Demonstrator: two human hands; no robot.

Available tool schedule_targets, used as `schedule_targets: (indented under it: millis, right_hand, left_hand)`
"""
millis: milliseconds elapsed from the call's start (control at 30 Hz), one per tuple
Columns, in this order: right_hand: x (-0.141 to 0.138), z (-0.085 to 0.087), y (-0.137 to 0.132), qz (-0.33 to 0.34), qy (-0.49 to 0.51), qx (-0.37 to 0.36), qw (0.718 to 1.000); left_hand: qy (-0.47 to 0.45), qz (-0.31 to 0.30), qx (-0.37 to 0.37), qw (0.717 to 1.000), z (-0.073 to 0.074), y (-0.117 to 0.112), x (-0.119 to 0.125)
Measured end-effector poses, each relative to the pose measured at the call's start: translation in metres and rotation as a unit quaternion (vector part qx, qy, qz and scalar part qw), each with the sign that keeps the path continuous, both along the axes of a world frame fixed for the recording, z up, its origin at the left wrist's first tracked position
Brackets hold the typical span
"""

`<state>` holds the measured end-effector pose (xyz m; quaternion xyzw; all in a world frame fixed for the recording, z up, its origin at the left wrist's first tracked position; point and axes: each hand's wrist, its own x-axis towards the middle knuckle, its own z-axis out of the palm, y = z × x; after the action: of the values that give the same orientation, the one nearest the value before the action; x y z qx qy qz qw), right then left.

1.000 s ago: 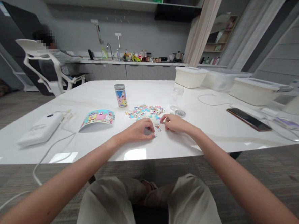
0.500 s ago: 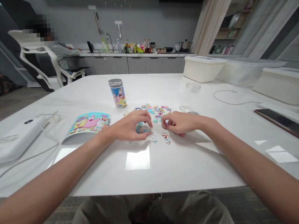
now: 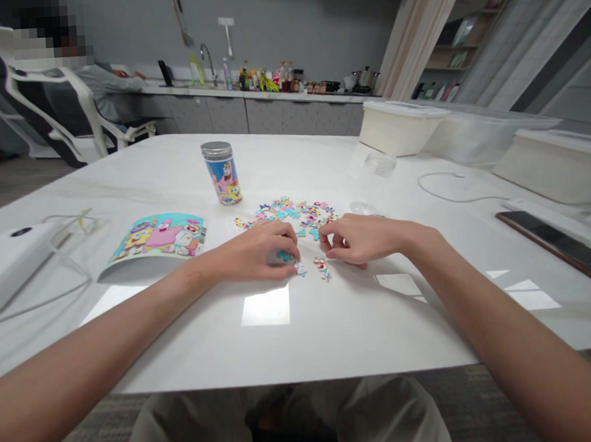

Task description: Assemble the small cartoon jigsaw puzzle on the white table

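Note:
My left hand (image 3: pixel 260 253) has its thumb and forefinger drawn together at a small white jigsaw puzzle piece (image 3: pixel 300 268) with a little blue on it. Blue puzzle pieces (image 3: pixel 284 256) show partly behind those fingers. Across a small gap, my right hand (image 3: pixel 357 239) rests on the table with its fingers curled in; whatever they pinch is hidden. Between the hands lies a joined cluster of puzzle pieces (image 3: pixel 322 269) in white, red and brown. Beyond them spreads a heap of loose colourful puzzle pieces (image 3: pixel 295 211).
A curved cartoon picture sheet (image 3: pixel 159 236) lies left, near a cartoon tin (image 3: pixel 222 175) with a silver lid. A white device (image 3: pixel 17 261) with cables is far left. Right are a clear container (image 3: pixel 379 164), a phone (image 3: pixel 557 245) and lidded boxes (image 3: pixel 400 128). A person (image 3: pixel 102 86) sits behind.
My left thumb and forefinger have closed down onto the white puzzle piece. My right hand stays curled in nearly the same place. The camera view has shifted slightly.

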<state>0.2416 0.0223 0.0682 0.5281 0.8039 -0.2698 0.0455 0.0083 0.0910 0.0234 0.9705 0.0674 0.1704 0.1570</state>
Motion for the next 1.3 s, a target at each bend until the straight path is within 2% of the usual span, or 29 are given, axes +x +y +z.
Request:
schedule_targets:
  millis: [500,733,1000,1300]
  right_hand:
    - [-0.003,0.004,-0.004,0.025,0.025,-0.041,0.999]
    - [-0.002,0.002,-0.003,0.017,0.029,-0.04,0.999]
    - [-0.001,0.001,-0.003,0.043,0.047,-0.038,0.997]
    - [-0.005,0.002,-0.003,0.058,0.058,-0.032,0.996]
  left_hand:
    - [-0.003,-0.011,0.017,1.0,-0.003,-0.002,0.002]
    - [-0.001,-0.001,0.017,1.0,-0.002,-0.003,0.003]
    - [0.003,-0.005,0.006,1.0,0.0,-0.007,0.004]
    - [-0.004,-0.032,-0.001,0.999,0.001,-0.018,0.007]
